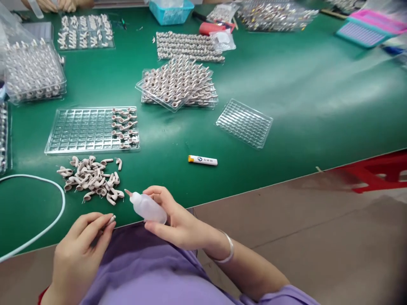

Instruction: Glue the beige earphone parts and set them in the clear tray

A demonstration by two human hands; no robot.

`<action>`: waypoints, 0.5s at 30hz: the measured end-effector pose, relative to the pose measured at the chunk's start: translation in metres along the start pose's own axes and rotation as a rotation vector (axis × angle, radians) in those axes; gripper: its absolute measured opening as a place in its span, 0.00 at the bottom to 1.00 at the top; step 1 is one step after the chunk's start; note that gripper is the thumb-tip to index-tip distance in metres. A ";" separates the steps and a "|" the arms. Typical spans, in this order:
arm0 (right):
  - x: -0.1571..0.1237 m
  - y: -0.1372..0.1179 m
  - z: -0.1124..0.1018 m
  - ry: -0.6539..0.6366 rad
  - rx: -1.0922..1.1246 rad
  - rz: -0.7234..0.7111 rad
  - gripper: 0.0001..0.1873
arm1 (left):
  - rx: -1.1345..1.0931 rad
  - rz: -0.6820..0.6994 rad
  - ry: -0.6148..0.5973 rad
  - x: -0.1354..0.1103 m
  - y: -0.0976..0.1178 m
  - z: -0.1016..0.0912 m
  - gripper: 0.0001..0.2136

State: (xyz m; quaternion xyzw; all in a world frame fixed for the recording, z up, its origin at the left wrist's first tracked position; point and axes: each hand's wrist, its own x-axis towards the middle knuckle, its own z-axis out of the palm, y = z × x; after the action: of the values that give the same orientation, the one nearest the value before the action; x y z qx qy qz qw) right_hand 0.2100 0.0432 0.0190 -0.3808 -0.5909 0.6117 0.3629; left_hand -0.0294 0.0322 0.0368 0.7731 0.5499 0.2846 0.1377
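At the surface (286, 106) near edge, the right hand (182, 226) grip was closed around a squeeze bottle (149, 208), nozzle aimed at the small beige part (111, 219) pinched in the left hand (78, 248) fingertip grip, so tip and part sat close

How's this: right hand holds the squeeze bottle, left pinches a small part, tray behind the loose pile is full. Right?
No: the head view shows the tray filled only at its right end. The right hand holds the squeeze bottle, left hand pinches a small part.
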 end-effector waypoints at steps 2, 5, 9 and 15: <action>-0.005 0.007 0.002 0.082 -0.116 -0.091 0.27 | 0.171 0.145 0.068 -0.006 -0.005 0.003 0.07; -0.009 0.017 0.009 0.215 -0.323 -0.293 0.24 | 0.282 0.235 0.087 -0.010 -0.011 0.010 0.09; -0.009 0.024 0.013 0.243 -0.503 -0.508 0.23 | 0.308 0.255 0.078 -0.012 -0.013 0.013 0.12; -0.008 0.025 0.013 0.241 -0.577 -0.547 0.25 | 0.340 0.246 0.067 -0.013 -0.010 0.014 0.12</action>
State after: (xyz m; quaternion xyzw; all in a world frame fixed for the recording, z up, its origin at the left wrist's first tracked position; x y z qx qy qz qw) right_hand 0.2023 0.0289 -0.0059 -0.3645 -0.7709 0.2528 0.4570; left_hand -0.0317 0.0256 0.0164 0.8367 0.4956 0.2278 -0.0489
